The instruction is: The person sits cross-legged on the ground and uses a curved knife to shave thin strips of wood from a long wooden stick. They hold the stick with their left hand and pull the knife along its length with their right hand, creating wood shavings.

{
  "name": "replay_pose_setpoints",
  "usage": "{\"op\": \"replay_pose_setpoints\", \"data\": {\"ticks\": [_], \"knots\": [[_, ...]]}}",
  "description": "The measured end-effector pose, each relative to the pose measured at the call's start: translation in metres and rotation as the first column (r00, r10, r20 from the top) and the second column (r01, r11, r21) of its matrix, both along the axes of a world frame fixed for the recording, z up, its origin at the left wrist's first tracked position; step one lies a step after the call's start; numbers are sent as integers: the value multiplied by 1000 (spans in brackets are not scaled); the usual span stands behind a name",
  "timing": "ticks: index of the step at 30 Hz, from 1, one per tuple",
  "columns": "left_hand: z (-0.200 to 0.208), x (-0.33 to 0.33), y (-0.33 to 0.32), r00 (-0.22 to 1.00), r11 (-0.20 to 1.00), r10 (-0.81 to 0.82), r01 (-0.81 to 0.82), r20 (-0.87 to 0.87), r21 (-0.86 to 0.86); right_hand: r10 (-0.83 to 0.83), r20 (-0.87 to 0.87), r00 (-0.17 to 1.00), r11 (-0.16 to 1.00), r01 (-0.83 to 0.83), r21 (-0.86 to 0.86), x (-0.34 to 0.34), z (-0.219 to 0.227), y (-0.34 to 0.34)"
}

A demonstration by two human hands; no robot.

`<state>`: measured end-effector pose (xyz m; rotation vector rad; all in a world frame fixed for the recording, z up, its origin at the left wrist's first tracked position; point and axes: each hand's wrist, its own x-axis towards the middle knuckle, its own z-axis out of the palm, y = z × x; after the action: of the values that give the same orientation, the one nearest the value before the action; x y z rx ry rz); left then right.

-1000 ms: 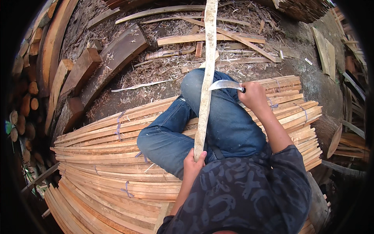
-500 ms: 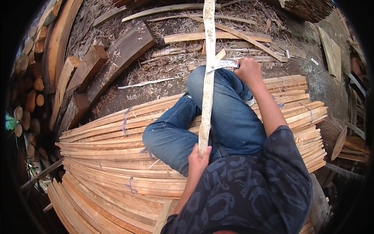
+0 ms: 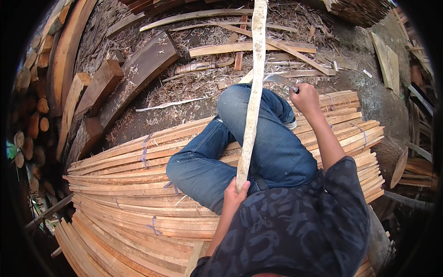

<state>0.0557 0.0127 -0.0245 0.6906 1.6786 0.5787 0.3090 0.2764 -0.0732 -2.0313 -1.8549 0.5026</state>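
My left hand (image 3: 235,195) is wrapped round the lower end of a long, pale wooden strip (image 3: 252,115). The strip runs up across my jeans-clad legs (image 3: 272,134), past my raised knee and out at the top of the view, tilted slightly to the right. In my right hand (image 3: 305,99) is the dark handle of a knife with a curved blade (image 3: 280,81). The blade points left, its tip close to the strip's right edge; whether it touches I cannot tell.
Tied bundles of sawn wooden slats (image 3: 124,203) lie under and around me. Wood shavings (image 3: 161,108) and loose strips (image 3: 249,47) cover the ground ahead. Thick timber beams (image 3: 143,74) lie at the left, beside stacked round logs (image 3: 39,111). Boards (image 3: 386,62) lie at the far right.
My right hand has moved right and a little down, drawing the blade off the strip's face. The strip's upper part has tilted to the right, while my left hand keeps its hold.
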Motion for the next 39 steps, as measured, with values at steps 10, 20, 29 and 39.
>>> {"op": "replay_pose_setpoints", "data": {"ticks": [10, 20, 29, 39], "knots": [[11, 3, 9, 979, 994, -96, 104, -181, 33, 207, 111, 972, 977, -201, -64, -27, 4, -5], [3, -12, -15, 993, 990, -108, 111, -40, 86, -253, 56, 966, 936, 259, -237, 27, -32, 90], [3, -7, 2, 948, 998, 62, -50, 312, -47, 191, -127, 973, 979, -181, 91, -15, -4, -30], [8, 1, 3, 984, 999, 30, -35, 174, 25, 207, 52, 977, 964, -213, 162, -26, -9, 7]]}}
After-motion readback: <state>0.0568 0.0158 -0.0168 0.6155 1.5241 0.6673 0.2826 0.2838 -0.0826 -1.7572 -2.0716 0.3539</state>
